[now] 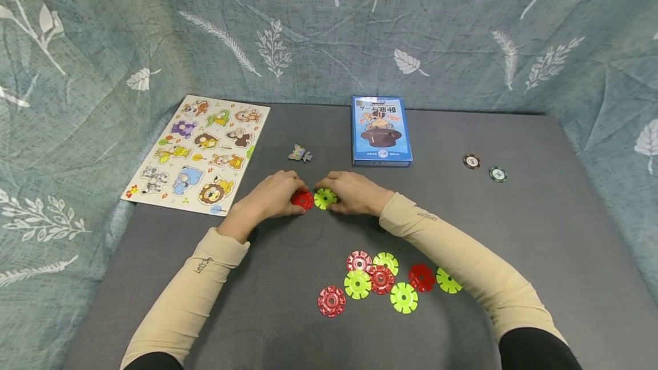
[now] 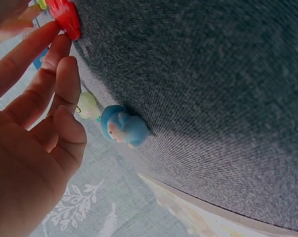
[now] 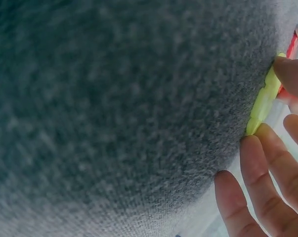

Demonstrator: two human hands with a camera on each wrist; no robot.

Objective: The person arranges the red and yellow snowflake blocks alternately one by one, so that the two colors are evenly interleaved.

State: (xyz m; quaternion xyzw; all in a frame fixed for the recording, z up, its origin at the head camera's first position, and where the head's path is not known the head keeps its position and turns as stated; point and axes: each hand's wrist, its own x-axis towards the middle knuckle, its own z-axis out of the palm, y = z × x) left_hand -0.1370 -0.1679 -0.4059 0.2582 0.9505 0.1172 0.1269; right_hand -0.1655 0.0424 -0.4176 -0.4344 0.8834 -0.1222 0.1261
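Near the middle of the table, my left hand (image 1: 269,196) pinches a red notched plastic disc (image 1: 304,201) by its edge, between thumb and fingers. Facing it, my right hand (image 1: 356,193) holds a yellow-green notched disc (image 1: 323,199) in the same way. The two discs sit edge to edge; whether their notches interlock is too small to tell. In the left wrist view the red disc (image 2: 67,19) is at the fingertips. The right wrist view shows the yellow-green disc (image 3: 263,101) on edge between thumb and fingertips, with red just behind it.
Several loose red and yellow-green discs (image 1: 381,280) lie nearer me, partly overlapping. Behind my hands are a small figure (image 1: 300,153) and a blue box (image 1: 381,130). An animal puzzle board (image 1: 195,156) lies left; two chips (image 1: 471,161) lie right. A blue figurine (image 2: 124,127) shows in the left wrist view.
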